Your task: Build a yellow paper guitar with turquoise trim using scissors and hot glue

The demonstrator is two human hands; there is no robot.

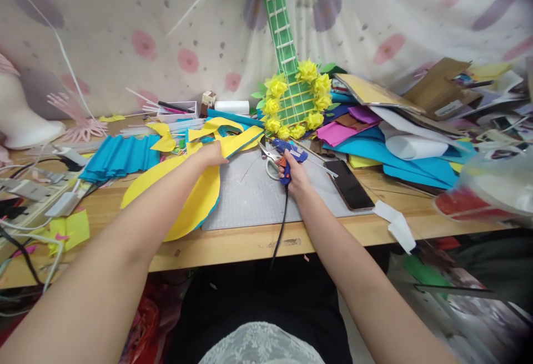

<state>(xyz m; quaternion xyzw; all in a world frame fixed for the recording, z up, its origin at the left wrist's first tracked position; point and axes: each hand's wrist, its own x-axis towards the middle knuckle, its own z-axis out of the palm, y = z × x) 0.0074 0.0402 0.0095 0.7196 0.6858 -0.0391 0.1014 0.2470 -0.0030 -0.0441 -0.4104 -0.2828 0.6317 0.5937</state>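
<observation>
My left hand (213, 154) is closed on a yellow guitar-shaped cutout (195, 205) with a blue underside, near where its round body meets the neck. The cutout lies partly over a grey cutting mat (245, 203). In my right hand (297, 176) is a blue hot glue gun (290, 149), gripped by its handle, with a glue stick jutting from its back and a black cord hanging over the table edge. Scissors (271, 158) lie just left of the glue gun, close to my right fingers.
A green paper guitar with yellow flowers (287, 100) leans against the curtain. Blue pleated paper (120, 155) and power strips (29, 197) are at left. A phone (348, 185), stacked coloured sheets (375, 144) and a clear plastic container (487, 186) stand at right.
</observation>
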